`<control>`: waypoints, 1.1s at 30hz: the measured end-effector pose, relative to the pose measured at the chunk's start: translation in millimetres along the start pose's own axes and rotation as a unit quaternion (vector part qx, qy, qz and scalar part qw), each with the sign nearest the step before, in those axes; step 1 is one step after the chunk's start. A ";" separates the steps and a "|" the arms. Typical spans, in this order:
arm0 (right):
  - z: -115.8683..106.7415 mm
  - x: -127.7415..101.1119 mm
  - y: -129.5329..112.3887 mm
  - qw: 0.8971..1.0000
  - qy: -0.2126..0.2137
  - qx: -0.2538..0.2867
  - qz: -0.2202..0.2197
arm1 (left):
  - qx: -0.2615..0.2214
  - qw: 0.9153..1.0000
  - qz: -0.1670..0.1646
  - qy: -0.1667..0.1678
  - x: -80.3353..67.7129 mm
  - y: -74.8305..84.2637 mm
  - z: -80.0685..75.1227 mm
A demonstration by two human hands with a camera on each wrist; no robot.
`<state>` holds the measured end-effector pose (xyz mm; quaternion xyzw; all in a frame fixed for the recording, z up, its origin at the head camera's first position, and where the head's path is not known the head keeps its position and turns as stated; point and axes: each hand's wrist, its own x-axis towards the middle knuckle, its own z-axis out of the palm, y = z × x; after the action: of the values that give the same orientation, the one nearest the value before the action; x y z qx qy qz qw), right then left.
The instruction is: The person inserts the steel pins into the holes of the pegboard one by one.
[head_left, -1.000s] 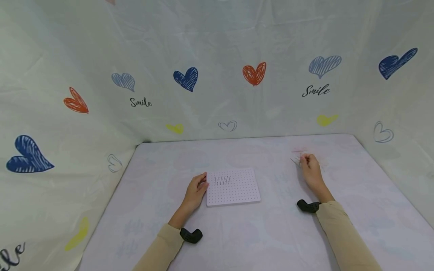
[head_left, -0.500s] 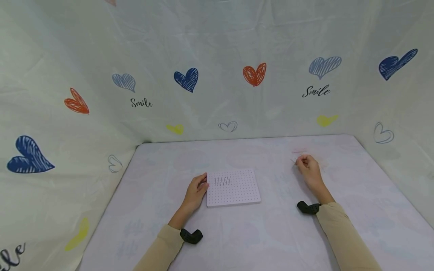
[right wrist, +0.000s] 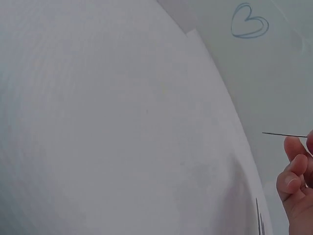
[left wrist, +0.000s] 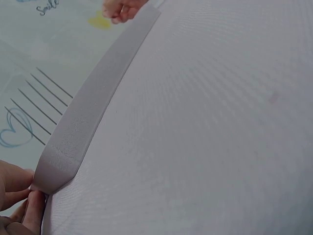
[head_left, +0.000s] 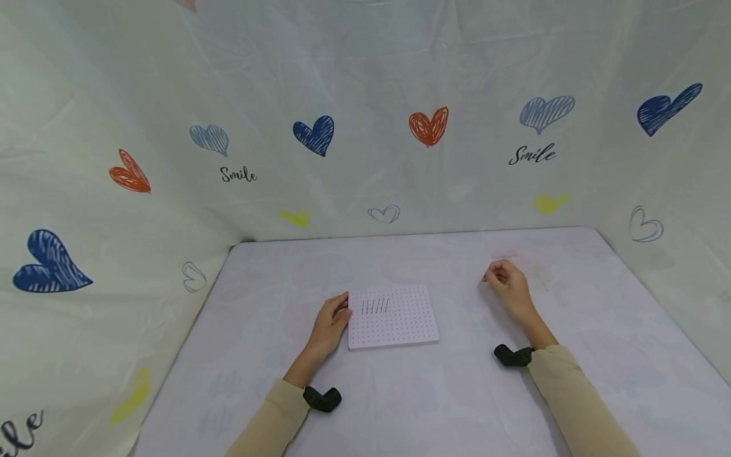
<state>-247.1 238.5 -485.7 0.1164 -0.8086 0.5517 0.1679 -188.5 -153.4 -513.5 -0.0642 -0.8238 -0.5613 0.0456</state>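
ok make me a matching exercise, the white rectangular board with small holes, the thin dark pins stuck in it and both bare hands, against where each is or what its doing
Column 1
1. white rectangular board
2. thin dark pins in the board
3. bare left hand
4. bare right hand

Column 2
A. pinching a single thin dark pin, apart from the board
B. sticking up in a row
C. gripping the board's left edge
D. lying flat on the pale table, between the two hands

Right pairs: 1-D, 2-B, 3-C, 4-A
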 end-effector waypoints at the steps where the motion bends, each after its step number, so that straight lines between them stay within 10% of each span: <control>1: 1.7 -0.7 -7.1 1.000 -0.002 0.002 -0.007 | 0.001 1.000 -0.001 0.000 -0.3 0.2 -0.1; 33: 64.2 -4.7 -79.1 0.995 -0.066 0.026 -0.064 | 0.019 1.000 0.002 0.005 -0.4 -1.2 0.4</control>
<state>-222.4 149.9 -441.7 0.2080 -0.7944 0.5517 0.1462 -188.4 -153.6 -514.8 -0.0623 -0.8341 -0.5456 0.0526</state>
